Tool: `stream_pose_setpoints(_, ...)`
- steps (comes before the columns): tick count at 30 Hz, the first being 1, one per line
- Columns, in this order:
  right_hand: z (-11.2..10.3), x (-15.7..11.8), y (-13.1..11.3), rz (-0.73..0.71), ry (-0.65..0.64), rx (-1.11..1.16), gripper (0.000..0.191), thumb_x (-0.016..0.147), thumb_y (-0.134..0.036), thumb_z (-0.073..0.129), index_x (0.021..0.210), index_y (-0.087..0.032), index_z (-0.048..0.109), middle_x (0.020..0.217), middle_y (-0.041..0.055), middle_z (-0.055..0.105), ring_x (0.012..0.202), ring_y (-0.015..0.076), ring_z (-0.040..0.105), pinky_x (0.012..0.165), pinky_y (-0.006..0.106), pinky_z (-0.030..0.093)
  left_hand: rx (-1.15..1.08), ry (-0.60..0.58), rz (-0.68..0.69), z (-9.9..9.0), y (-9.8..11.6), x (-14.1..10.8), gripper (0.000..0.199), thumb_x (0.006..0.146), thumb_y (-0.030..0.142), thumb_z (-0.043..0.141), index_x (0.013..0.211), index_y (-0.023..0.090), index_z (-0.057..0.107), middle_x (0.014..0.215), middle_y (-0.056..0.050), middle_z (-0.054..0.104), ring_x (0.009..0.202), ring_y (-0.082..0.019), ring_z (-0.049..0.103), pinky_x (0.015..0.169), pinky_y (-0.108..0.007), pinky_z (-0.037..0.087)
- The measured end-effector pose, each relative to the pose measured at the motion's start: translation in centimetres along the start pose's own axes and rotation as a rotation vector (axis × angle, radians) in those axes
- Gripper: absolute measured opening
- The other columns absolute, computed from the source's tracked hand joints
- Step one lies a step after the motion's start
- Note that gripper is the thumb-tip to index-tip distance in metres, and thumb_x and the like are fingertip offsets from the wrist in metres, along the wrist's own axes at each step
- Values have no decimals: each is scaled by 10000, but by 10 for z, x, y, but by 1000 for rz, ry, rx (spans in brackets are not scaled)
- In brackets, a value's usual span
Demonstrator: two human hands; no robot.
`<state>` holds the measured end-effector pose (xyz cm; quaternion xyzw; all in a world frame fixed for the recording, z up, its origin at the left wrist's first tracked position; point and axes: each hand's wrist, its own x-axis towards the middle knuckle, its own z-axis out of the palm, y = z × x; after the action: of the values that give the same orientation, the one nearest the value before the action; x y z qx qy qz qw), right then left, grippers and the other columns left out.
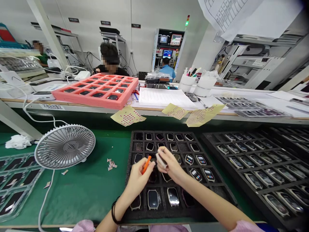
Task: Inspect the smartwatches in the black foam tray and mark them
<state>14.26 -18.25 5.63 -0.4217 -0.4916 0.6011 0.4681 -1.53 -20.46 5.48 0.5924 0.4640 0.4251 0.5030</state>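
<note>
Over a black foam tray (160, 206) of smartwatch bodies, my two hands are close together. My left hand (140, 174) grips a slim orange tool (146, 164) between thumb and fingers; its exact kind is unclear. In my right hand (172, 164) is a watch body (161, 160), pinched by its edges and tilted, its face hidden from me. Below them, watches sit in the tray's compartments, such as a silver-framed one (173, 196). A few at the right show lit screens, among them one watch (209, 174).
A white fan (67, 146) and paper scraps (111, 164) are on the green mat. More watch trays flank me: a clear one (21, 183) left, a black one (241, 174) right. On the shelf stand a pink foam tray (96, 90) and white pen cups (187, 83). Several people are beyond.
</note>
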Motion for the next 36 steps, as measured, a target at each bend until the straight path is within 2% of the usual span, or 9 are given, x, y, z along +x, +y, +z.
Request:
stream_pose_setpoints(4, -59, 27, 4, -69, 170, -190, 343, 848, -604, 462, 862, -266, 402, 544, -98, 289, 416, 84, 240, 413, 225, 260, 344, 219, -7, -50, -22, -3, 386, 834, 503, 454, 611, 216, 323, 571, 51, 290, 527, -109, 314, 521, -234, 276)
stream_pose_setpoints(7, -117, 46, 10, -110, 302, -424, 422, 738, -644, 575, 805, -246, 451, 576, -75, 363, 465, 108, 331, 456, 251, 297, 630, 295, -115, -88, -41, -8, 316, 780, 484, 472, 613, 222, 414, 525, 36, 396, 460, -122, 361, 522, -240, 303)
stream_pose_setpoints(10, -159, 55, 18, -145, 406, -666, 380, 730, -600, 597, 741, -236, 487, 558, -61, 374, 512, 137, 361, 538, 288, 322, 725, 303, -192, -109, -55, -14, 299, 771, 498, 465, 651, 228, 515, 540, -10, 512, 470, -180, 478, 514, -259, 332)
stream_pose_setpoints(12, -173, 56, 23, -163, 417, -808, 332, 750, -551, 586, 699, -234, 499, 576, -31, 425, 554, 169, 415, 595, 320, 344, 715, 291, -191, -114, -60, -16, 357, 777, 542, 462, 651, 221, 556, 533, -21, 538, 487, -201, 514, 516, -268, 357)
stream_pose_setpoints(18, -163, 51, 36, -277, 364, -1153, 215, 830, -386, 525, 749, -203, 604, 912, 133, 551, 947, 317, 487, 812, 428, 347, 589, 242, -144, -110, -61, -14, 514, 781, 640, 456, 687, 170, 644, 552, -10, 554, 556, -186, 514, 553, -261, 377)
stream_pose_setpoints(24, -143, 64, 53, -232, 246, -1533, 302, 904, -358, 430, 784, -158, 621, 869, 170, 571, 860, 320, 540, 736, 423, 394, 593, 244, -186, -106, -60, -16, 510, 827, 605, 413, 725, 159, 640, 542, 14, 508, 530, -151, 462, 527, -243, 320)
stream_pose_setpoints(31, -146, 65, 44, -288, 177, -1395, 289, 893, -464, 457, 785, -220, 567, 870, 84, 604, 879, 255, 563, 807, 382, 434, 636, 302, -217, -112, -56, -25, 394, 838, 552, 421, 776, 207, 602, 621, -24, 598, 615, -226, 592, 541, -269, 357)
stream_pose_setpoints(34, -150, 54, 37, -260, 71, -1039, 258, 841, -487, 553, 856, -229, 567, 880, 50, 652, 872, 228, 598, 820, 363, 441, 561, 288, -196, -113, -52, -25, 400, 853, 554, 387, 845, 210, 591, 631, -10, 577, 604, -212, 578, 545, -268, 371)
stream_pose_setpoints(36, -150, 47, 32, -201, 91, -747, 314, 744, -507, 670, 843, -223, 578, 812, 36, 664, 801, 224, 611, 789, 366, 446, 506, 254, -168, -109, -48, -24, 396, 871, 534, 358, 851, 205, 576, 617, 7, 535, 574, -188, 534, 552, -268, 370)
